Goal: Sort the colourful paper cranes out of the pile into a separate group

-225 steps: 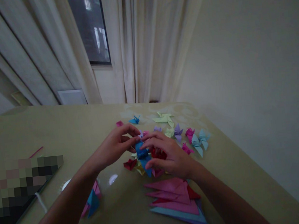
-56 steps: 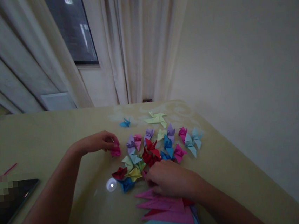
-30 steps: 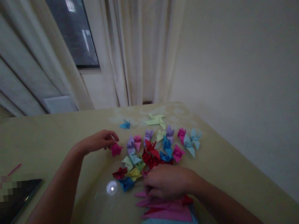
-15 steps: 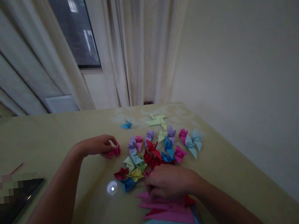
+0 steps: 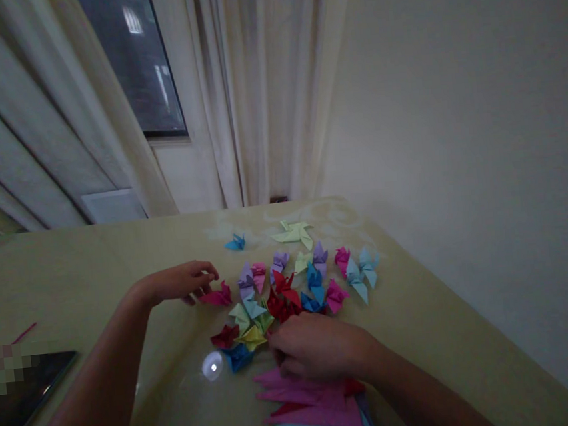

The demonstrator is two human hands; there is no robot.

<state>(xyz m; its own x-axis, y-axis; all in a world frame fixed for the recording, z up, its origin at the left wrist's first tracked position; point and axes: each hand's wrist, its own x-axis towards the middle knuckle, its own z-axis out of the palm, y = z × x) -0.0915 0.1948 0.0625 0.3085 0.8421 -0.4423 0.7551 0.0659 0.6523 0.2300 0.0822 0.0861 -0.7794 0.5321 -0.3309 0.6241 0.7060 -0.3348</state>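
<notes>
My left hand [image 5: 189, 282] is open, fingers apart, just above and beside a deep pink folded paper crane [image 5: 216, 295] on the table. My right hand [image 5: 309, 344] is closed, with its fingertips turned down and hidden from me. A sliver of pink paper shows at its far left side; what the fingers hold cannot be made out. It hovers over or rests at the far end of a stack of pink, red and blue folded paper pieces [image 5: 313, 414]. Beyond it lies a cluster of paper cranes, among them red [image 5: 285, 286], yellow [image 5: 252, 337] and blue [image 5: 238, 357] ones.
A pale green paper pinwheel shape [image 5: 295, 233] and a small blue crane [image 5: 235, 242] lie farther back. A round shiny spot [image 5: 212, 366] is left of the cluster. A dark tablet-like device [image 5: 34, 391] lies at left, near a thin pink stick [image 5: 24, 333]. A wall borders the right.
My left hand has let go of the deep pink crane, and its fingers have lifted and spread. My right hand stays in nearly the same place. The whole view has shifted slightly.
</notes>
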